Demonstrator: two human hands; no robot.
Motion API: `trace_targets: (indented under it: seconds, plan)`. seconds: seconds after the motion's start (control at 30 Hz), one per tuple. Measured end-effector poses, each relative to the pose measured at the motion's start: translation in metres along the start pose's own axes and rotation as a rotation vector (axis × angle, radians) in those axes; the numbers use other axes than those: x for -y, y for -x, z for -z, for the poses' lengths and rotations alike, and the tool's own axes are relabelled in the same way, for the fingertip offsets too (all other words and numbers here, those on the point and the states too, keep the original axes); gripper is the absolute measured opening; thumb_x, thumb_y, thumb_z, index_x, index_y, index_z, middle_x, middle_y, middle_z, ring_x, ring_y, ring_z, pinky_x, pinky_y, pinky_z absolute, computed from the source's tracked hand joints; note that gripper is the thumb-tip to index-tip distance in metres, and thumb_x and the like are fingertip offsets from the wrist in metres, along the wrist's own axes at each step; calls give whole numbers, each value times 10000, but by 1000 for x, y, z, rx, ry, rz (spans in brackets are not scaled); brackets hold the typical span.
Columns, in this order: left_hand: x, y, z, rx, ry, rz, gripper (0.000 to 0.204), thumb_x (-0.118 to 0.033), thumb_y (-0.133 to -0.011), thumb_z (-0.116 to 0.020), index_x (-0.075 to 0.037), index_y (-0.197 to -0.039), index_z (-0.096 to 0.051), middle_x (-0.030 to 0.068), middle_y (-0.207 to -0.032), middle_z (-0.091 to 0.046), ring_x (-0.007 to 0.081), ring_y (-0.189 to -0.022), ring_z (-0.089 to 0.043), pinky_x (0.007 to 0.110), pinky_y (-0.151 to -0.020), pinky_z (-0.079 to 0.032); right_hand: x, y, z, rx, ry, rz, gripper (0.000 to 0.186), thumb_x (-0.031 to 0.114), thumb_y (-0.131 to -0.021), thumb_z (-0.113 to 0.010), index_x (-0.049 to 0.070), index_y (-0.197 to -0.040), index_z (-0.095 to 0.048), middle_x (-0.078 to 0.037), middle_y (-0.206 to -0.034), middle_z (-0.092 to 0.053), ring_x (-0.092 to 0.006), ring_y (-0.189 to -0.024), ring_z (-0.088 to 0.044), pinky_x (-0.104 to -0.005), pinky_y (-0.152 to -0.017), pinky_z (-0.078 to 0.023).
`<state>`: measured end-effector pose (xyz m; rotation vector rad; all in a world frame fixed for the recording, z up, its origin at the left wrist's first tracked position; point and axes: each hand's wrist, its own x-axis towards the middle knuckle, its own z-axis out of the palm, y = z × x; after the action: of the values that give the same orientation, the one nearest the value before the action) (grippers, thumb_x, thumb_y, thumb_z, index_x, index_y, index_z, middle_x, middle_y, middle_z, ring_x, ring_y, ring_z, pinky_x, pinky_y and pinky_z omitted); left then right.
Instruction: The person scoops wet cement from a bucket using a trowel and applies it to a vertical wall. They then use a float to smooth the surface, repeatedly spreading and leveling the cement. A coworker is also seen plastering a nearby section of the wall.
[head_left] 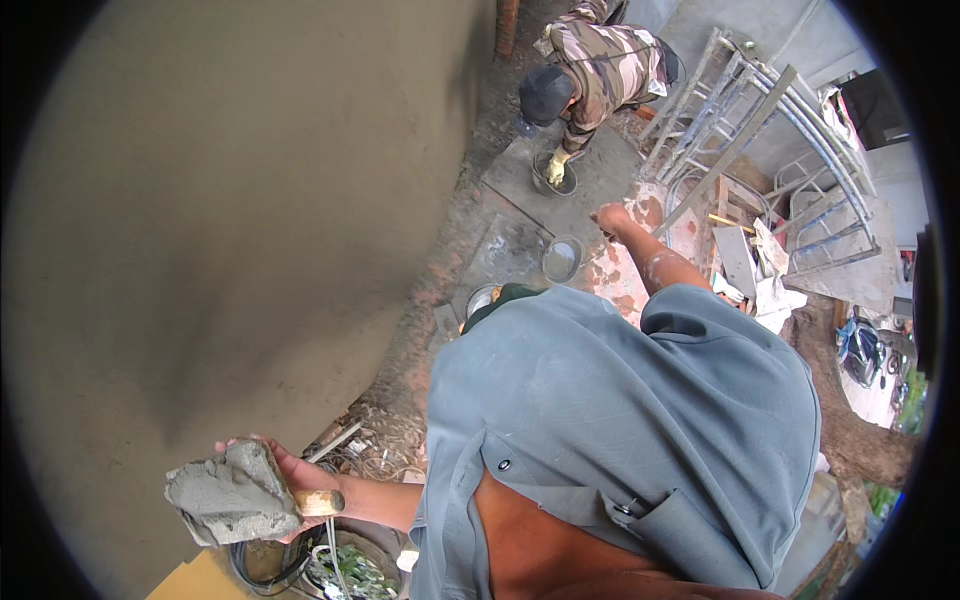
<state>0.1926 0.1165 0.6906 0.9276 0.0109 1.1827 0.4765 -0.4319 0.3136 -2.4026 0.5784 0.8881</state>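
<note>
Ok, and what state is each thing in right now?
Mortar: heaped, grey
Wooden-handled tool: held, mostly hidden by mortar
Left hand: holding the tool
Right hand: outstretched, grip unclear
Farther bucket: open, co-worker's gloved hand inside
Nearer bucket: open, grey contents
Metal frames: bunched together
Wall: mostly smooth, grey-brown

Metal frames (790, 112) upper right, leafy plant (350, 572) below.

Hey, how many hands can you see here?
3: the left hand behind the grey lump, lower left; the right hand, upper middle; a co-worker's gloved hand at a bucket, near the top. The co-worker's other hand may be hidden.
</note>
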Motion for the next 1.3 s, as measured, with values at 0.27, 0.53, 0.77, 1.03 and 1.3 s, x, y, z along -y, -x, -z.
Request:
trace_targets:
  seconds: [0.27,0.53,0.77,1.03,1.3]
  plan:
    - [2,-21,36,-93,-198,-184,1030,-505,-710,-823,-149,-1561,-363,225,-1630,-258,434,-1498,-257,602,-1203,-197,35,-31,3,-135,191,175,530,446,-949,-569,-56,-1015,-724,-248,-966,-728,-361,-869,-737,-455,-792,-587]
    - [-12,-30,70,-146,-233,-264,879,-457,-810,-752,-157,-1550,-385,183,-1635,-266,437,-1505,-218,641,-1222,-129,44,-8,15,-258,-119,-75,722,522,-845,-715,-49,-1277,-623,-261,-1272,-654,-387,-1217,-620,-432,-1022,-496]
    - [-14,-35,70,-244,-110,-268,745,-340,-746,-791,-67,-1393,-542,229,-1565,-329,443,-1492,-173,675,-1225,-55,25,-10,19,-362,-125,-80,1006,580,-767,-782,-90,-1436,-443,-306,-1389,-562,-409,-1312,-548,-430,-1078,-457]
    - [-17,-35,71,-224,-162,-273,751,-367,-724,-826,-79,-1367,-566,213,-1534,-380,443,-1464,-227,677,-1217,-101,12,-8,16,-346,-126,-128,1059,598,-755,-793,-76,-1471,-400,-289,-1427,-537,-399,-1336,-527,-429,-1089,-452]
    - [-20,-34,71,-233,-141,-232,737,-370,-726,-834,-93,-1358,-574,203,-1525,-390,436,-1442,-266,669,-1210,-136,7,-11,16,-331,-162,-147,1073,612,-756,-791,-53,-1493,-384,-272,-1454,-521,-388,-1361,-504,-426,-1115,-428]
